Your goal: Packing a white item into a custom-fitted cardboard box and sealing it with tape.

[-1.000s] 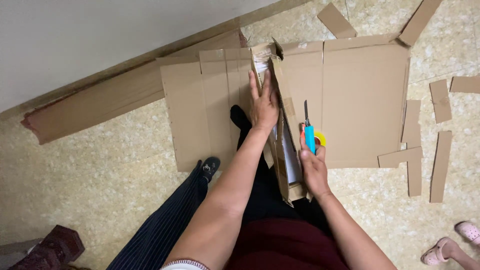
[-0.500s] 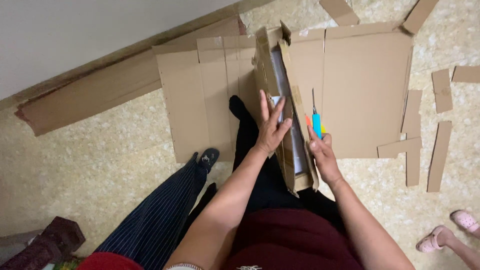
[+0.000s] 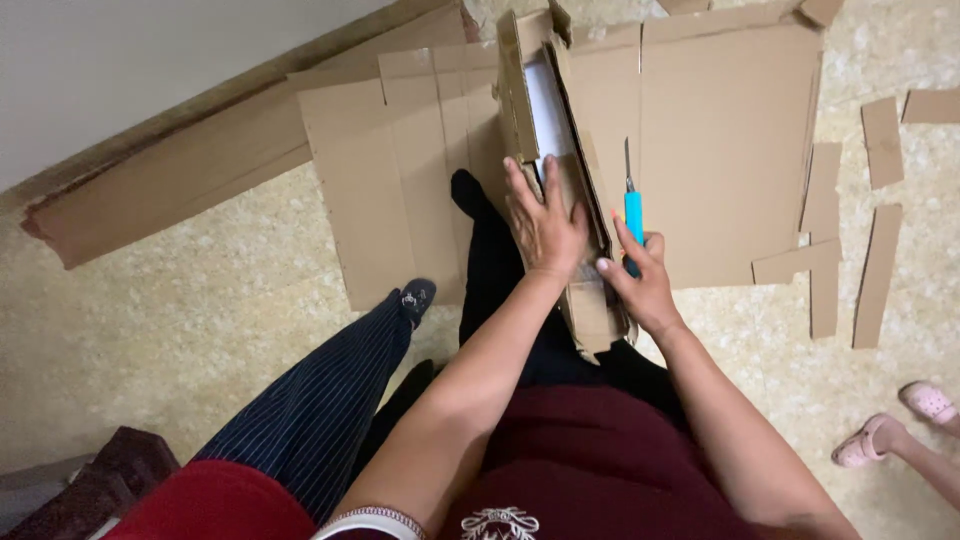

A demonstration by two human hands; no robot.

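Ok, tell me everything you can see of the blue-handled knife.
The blue-handled knife is a slim craft cutter: a bright blue handle, plastic by the look of it, with a narrow grey blade pointing away from the person. The right hand grips the lower handle, hiding its end. It lies roughly parallel to the folded cardboard box beside it, over the flat cardboard sheet; whether the blade touches the sheet cannot be told. The left hand presses the box, not the knife.

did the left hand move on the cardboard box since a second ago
Yes. The left hand slid down the narrow cardboard box, away from its far open end and toward the near end, closer to the right hand holding the blue knife.
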